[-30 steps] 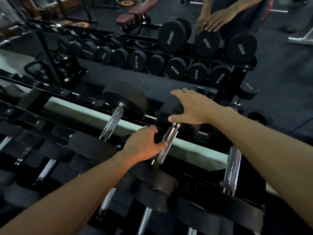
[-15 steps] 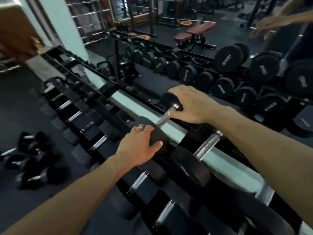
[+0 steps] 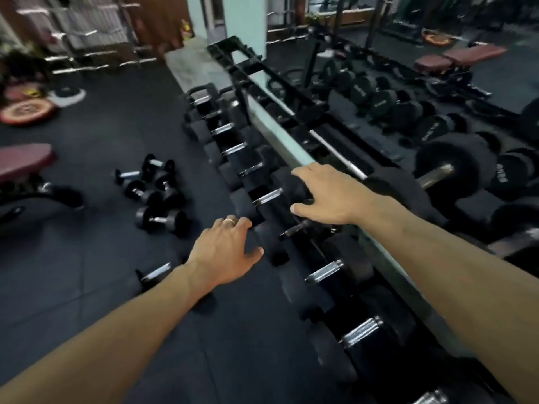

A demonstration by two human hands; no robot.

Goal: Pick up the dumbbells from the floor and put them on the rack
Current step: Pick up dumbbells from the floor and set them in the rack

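Note:
Several black dumbbells with chrome handles lie loose on the dark floor (image 3: 151,182), one apart from them (image 3: 162,220) and another (image 3: 153,274) partly hidden by my left forearm. The long black rack (image 3: 233,53) runs from top centre to bottom right, its lower tier holding a row of dumbbells (image 3: 267,196). My left hand (image 3: 224,252), with a ring, hovers open at the rack's front edge and holds nothing. My right hand (image 3: 329,196) is open with fingers spread just above a racked dumbbell's head. A large dumbbell (image 3: 393,185) rests on the upper tier beside my right wrist.
A mirror (image 3: 379,91) behind the rack reflects more dumbbells and a bench. A maroon bench (image 3: 23,161) stands at the left edge. Coloured weight plates (image 3: 26,110) lie on the floor at far left. Bar racks (image 3: 87,33) stand at the back.
Both hands have come off the dumbbell on the upper tier and dropped toward the lower tier. The view has swung left, bringing more floor dumbbells into sight.

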